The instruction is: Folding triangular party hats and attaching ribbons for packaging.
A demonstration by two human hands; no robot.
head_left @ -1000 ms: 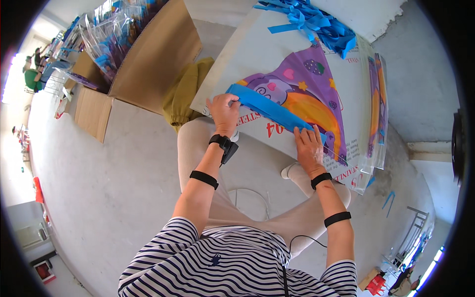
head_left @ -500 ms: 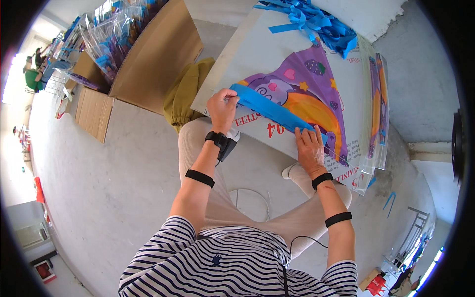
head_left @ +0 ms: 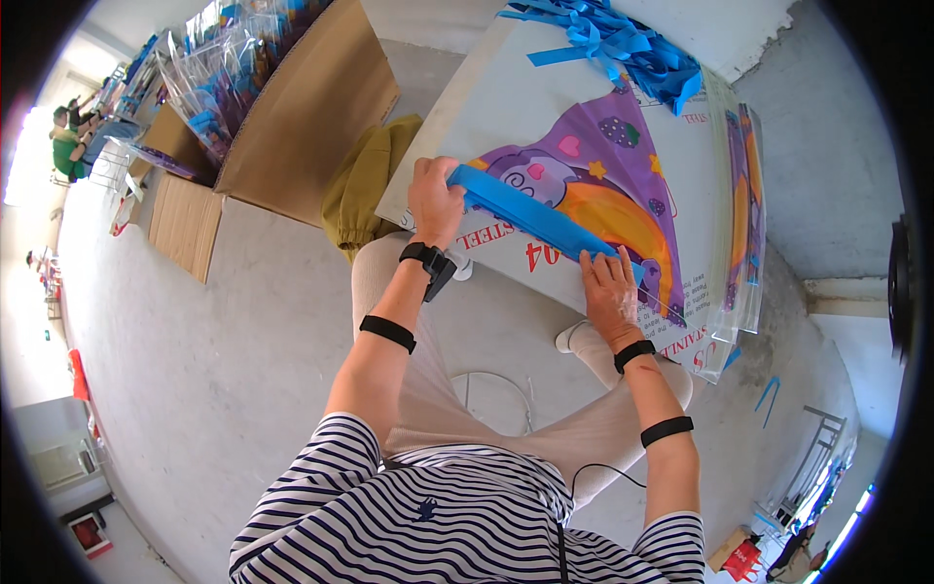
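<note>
A purple printed cloth piece [head_left: 623, 131], triangular and kite-like with a cartoon figure, lies on a white printed box. Along its near edge runs a wide blue fabric strip [head_left: 535, 216]. My left hand [head_left: 436, 202] is closed at the strip's far-left end, which is slightly raised; its fingertips are partly hidden. My right hand [head_left: 611, 292] rests on the strip's other end, fingers stretched out and pressing it against the cloth. A thin rod or cord end shows past the right fingers near the cloth's lower corner.
The white box [head_left: 467, 107] is my work surface, with a heap of blue ribbons [head_left: 623, 49] at its back. Clear-bagged printed pieces [head_left: 741, 214] hang at its right side. On the left stand an open cardboard box [head_left: 302, 107] and olive cloth [head_left: 370, 185]. People [head_left: 73, 141] sit far left.
My left hand has shifted slightly left and its grip looks more wrapped; the strip's left end has turned up a little. My right hand has stayed in place.
</note>
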